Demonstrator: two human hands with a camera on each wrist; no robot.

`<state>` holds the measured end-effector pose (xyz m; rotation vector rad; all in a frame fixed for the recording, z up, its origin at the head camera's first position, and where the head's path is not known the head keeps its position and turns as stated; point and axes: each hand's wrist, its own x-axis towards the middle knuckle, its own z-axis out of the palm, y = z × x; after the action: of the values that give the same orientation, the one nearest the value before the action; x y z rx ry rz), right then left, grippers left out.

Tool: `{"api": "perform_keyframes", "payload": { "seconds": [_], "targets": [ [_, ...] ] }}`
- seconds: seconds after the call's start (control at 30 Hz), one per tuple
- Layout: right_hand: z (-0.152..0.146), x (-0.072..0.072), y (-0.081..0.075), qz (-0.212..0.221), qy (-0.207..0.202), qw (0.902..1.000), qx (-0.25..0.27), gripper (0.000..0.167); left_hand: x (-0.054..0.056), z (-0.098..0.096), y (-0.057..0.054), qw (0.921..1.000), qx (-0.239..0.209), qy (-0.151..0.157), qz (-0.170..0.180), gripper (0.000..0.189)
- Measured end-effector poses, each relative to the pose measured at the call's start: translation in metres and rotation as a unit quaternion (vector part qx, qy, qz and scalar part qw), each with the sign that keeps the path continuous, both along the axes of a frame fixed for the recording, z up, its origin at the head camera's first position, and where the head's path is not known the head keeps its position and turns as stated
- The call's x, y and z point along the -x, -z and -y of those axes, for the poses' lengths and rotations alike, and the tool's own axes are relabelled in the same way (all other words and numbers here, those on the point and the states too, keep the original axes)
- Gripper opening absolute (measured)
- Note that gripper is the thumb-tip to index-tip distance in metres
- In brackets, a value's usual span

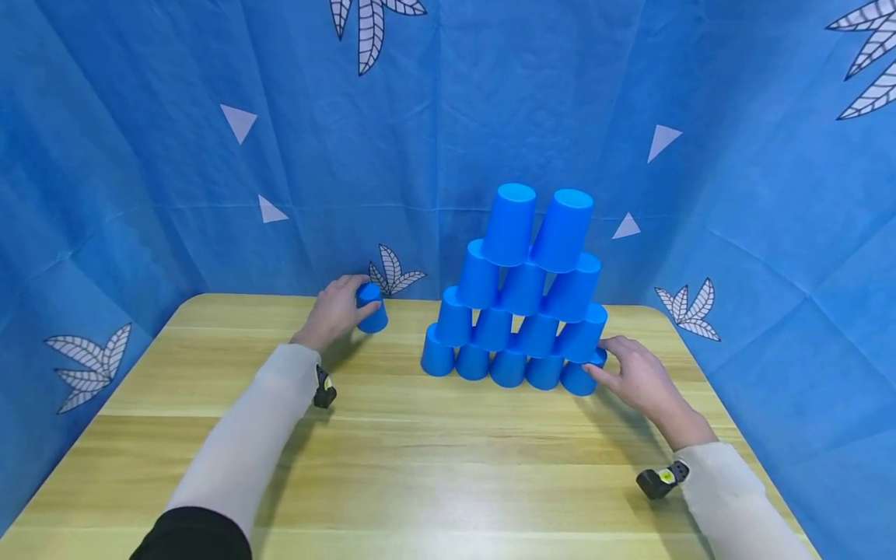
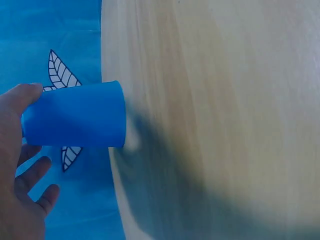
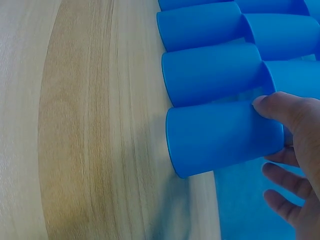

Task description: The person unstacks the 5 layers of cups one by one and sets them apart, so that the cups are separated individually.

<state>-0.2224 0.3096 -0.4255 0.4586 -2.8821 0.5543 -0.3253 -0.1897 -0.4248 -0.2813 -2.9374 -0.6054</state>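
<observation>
Blue tapered plastic cups (image 1: 523,289) stand four-high right of frame centre, left hand (image 1: 336,309) pinching a lone matching cup (image 1: 374,316) left of centre, right hand (image 1: 644,379) gripping the bottom-right cup (image 1: 578,380).

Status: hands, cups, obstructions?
Left hand holds lone upside-down blue plastic cup. Right hand grips bottom-right blue plastic cup of four-tier cup pyramid. Nothing visibly in the way.

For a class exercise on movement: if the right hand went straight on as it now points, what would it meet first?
The right hand would first meet the rightmost bottom cup, which it seems to touch; beyond that, probably the neighbouring bottom cup, though depth is unclear.
</observation>
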Motion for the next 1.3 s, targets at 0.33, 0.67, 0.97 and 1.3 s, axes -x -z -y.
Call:
{"api": "perform_keyframes", "payload": {
  "seconds": [0.33,0.67,0.97,1.3],
  "targets": [
    [0.001,0.001,-0.006,0.004,-0.002,1.0,-0.004,0.056,-0.009,-0.007,-0.037,0.9975,0.033,0.041,-0.048,0.062],
    [0.003,0.003,-0.003,0.01,-0.001,0.9999,-0.01,0.055,-0.027,-0.023,-0.07,0.9956,0.039,0.064,-0.056,0.063],
    [0.0,0.0,-0.002,0.004,-0.003,0.9999,-0.012,0.053,-0.046,-0.038,-0.103,0.9905,0.024,0.103,-0.088,0.063],
    [0.001,-0.001,-0.002,0.001,-0.003,0.9999,-0.012,0.054,-0.058,-0.056,-0.137,0.9847,0.035,0.137,-0.101,0.062]
  ]
}}
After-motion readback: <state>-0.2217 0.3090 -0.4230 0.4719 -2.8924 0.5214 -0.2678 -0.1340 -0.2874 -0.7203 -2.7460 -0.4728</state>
